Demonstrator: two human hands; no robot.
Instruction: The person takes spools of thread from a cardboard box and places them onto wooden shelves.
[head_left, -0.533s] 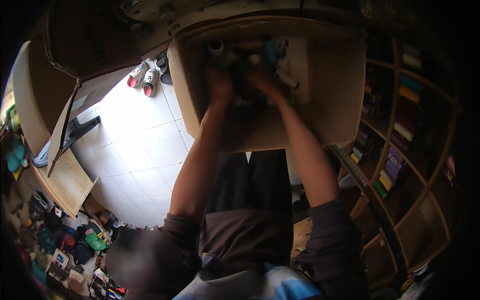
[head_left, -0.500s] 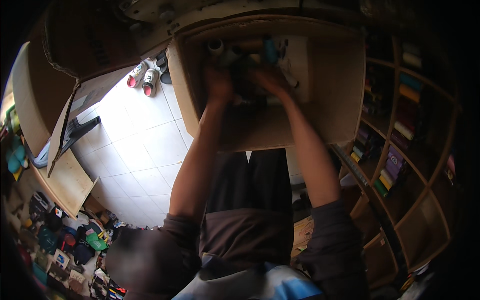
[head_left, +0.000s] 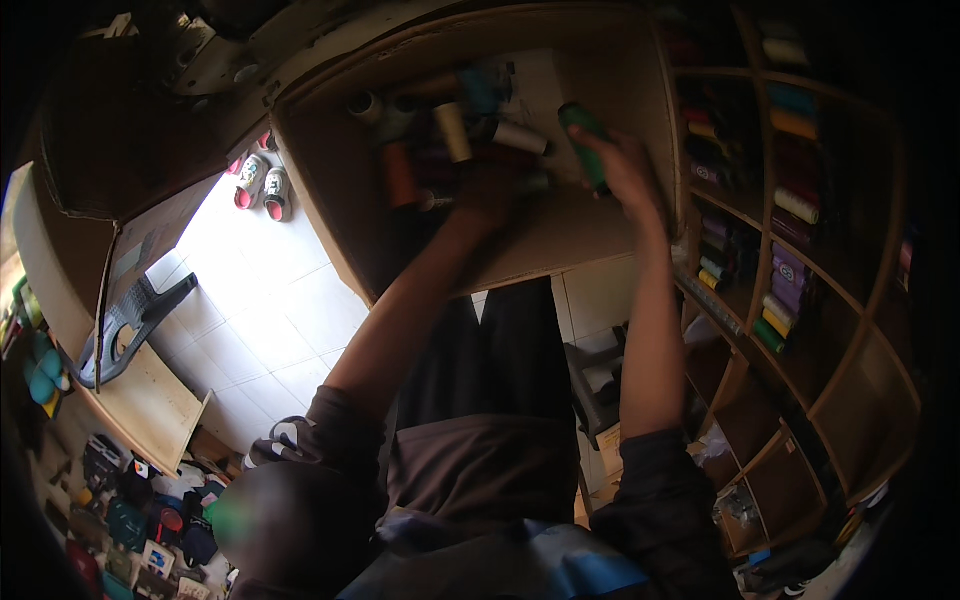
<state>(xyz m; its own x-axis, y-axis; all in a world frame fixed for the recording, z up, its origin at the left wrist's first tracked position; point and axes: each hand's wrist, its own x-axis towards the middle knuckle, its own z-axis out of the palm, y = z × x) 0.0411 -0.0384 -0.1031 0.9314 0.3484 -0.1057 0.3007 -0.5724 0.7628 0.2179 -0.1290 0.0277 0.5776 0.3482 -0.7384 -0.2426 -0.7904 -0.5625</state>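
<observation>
The right hand's (head_left: 622, 168) grip was clamped around the green spool (head_left: 584, 143), within the right half of the carton (head_left: 615, 75). The left hand (head_left: 484, 203) was shadowed, its grip indeterminable, near the cream spool (head_left: 452, 132). Shelving (head_left: 752, 212) stood right.

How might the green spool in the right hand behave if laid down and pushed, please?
The green spool would probably roll, being roughly cylindrical. It seems stiff, looking straight, and perhaps light, held by the right hand alone.
</observation>
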